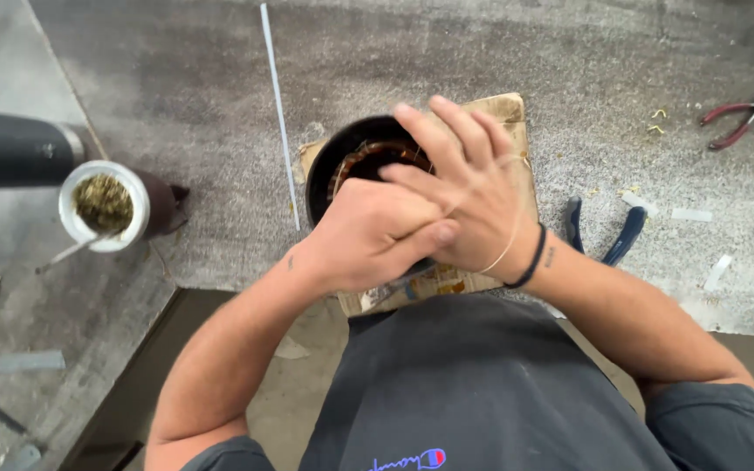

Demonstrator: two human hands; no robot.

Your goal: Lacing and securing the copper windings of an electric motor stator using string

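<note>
You wear a dark grey shirt with short sleeves, and up from your right hand's point(473, 187) fingers sits a black wrist band point(531, 259).

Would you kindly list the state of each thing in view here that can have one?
left hand: closed in a fist over the round motor part
right hand: fingers spread, resting on the left hand
round motor part: lying on the wooden board
red pliers: open, lying unused
blue pliers: lying unused
cup of herbs: full, straw in it
</note>
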